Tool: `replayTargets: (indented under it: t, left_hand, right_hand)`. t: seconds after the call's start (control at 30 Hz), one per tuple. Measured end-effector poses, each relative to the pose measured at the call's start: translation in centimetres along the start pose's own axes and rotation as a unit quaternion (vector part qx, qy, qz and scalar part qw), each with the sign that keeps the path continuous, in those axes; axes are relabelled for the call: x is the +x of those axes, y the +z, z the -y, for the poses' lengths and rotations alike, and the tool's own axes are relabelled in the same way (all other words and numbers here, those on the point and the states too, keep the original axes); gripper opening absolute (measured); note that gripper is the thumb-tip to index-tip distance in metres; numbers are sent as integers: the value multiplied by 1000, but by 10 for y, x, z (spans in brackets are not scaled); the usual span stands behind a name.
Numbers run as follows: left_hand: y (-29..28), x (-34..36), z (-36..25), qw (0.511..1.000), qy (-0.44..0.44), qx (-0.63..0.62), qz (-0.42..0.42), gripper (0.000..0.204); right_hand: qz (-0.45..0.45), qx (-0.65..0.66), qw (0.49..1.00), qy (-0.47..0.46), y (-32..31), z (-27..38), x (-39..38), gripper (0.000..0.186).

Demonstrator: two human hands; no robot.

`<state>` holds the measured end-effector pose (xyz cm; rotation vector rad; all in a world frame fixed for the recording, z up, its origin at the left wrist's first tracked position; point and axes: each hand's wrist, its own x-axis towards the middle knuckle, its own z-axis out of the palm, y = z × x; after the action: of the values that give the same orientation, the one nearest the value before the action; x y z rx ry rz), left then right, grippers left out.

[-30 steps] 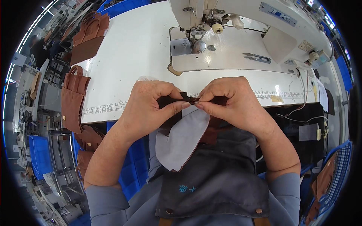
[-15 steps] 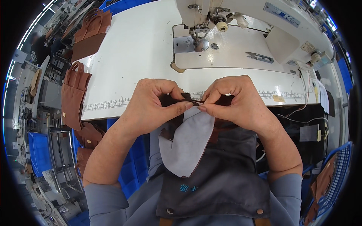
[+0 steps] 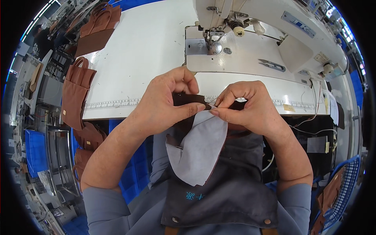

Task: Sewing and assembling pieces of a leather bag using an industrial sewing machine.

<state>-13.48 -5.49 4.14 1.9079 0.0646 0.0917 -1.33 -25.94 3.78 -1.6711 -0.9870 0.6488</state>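
the grey-backed leather piece hangs in front of the dark apron, below the near edge of the sewing table. the right hand has thumb and forefinger closed in a pinch on its upper edge; the left hand is half open, thumb against the dark brown strip, forefinger raised and bent. for doing this well, i think the right pinch should stay firm and close to the edge, while the left thumb presses lightly, so layers do not slip. compared with half a second ago, the left forefinger has lifted away and more of the strip is showing; the right pinch remains.
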Motion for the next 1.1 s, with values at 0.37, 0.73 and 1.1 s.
replayTargets:
  t: [0.37, 0.73, 1.1]
  left_hand:
    - [-5, 6, 6, 990, -90, -88, 57, 24]
    - [-7, 9, 5, 986, -140, -73, 52, 21]
    - [3, 19, 16, 1000, -8, -9, -22, 15]
  right_hand:
    - [7, -2, 1000, 22, 0, 3, 1, 14]
    - [5, 13, 999, 39, 0, 3, 3, 16]
    - [-16, 22, 999, 25, -7, -12, 15, 21]
